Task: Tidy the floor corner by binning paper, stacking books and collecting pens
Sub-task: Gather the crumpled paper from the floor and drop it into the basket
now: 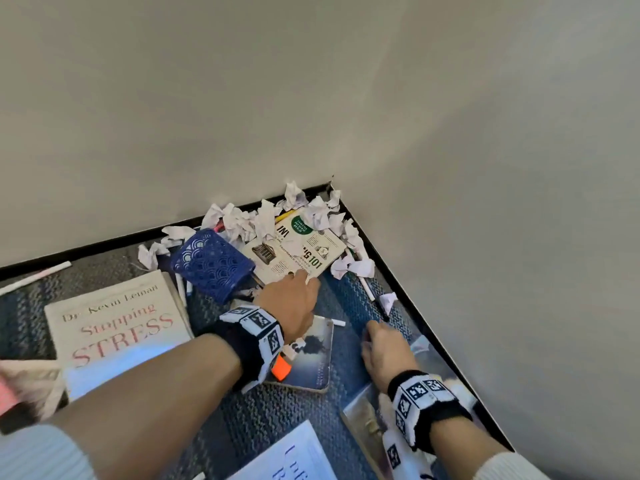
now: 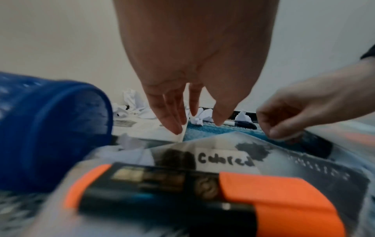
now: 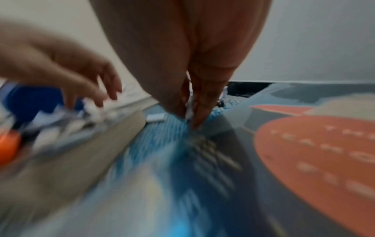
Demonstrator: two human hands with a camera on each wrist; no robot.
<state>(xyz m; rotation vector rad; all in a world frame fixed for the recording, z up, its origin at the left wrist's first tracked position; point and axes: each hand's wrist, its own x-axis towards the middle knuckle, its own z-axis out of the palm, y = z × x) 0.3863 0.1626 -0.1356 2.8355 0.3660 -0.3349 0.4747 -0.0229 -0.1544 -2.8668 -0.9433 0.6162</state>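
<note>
Carpeted floor corner (image 1: 349,299), blue weave, black skirting, bare pale walls. Landmark: the blue mesh pen holder (image 1: 211,263), lying on its side.

Left of the holder: a white pen (image 1: 34,277) by the skirting; "Stopping STRESS" book (image 1: 117,317) flat on the carpet, unstacked. Behind and right of the holder: crumpled paper balls (image 1: 263,220) heaped into the corner, none binned; no bin in view. Just right of the holder: a pale "101" book (image 1: 294,252), paper on and around it. Left hand (image 1: 294,303) reaches across to its near edge, fingers straight, fingertips (image 2: 174,126) on the page edge; not gripping anything. Nearer the camera than the holder: a dark-covered book (image 1: 311,362) under the left wrist, an orange highlighter (image 1: 281,368) lying on it. Further right: right hand (image 1: 384,351) low on the carpet, fingers bunched. A dark-capped pen (image 1: 374,299) lies by the right skirting.

Progress, judged: barely started. Holder tipped, books scattered, pens loose.

View differences: right wrist view shows a small white scrap (image 3: 189,109) pinched between the fingertips, hidden in the head view. It also shows an orange-and-grey book cover (image 3: 314,152). Left wrist view reads a handwritten label on the dark book; blurred.
</note>
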